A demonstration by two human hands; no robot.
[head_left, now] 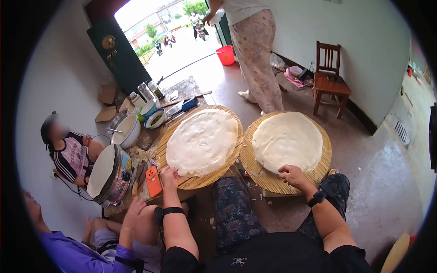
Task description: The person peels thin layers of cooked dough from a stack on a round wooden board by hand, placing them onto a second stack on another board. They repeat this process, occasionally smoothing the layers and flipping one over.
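Single head-worn fisheye view, looking forward and down, close over two round trays (268, 179), open doorway (168, 41) beyond

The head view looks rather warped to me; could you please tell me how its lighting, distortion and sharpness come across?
In the head view, fisheye distortion bends the walls and leaves black corners; the open doorway is overexposed, washing out the street; the left hand and right hand on the two bamboo trays are sharp and evenly lit; the face of the seated person is blurred.

Standing person (255, 50) cropped above the waist
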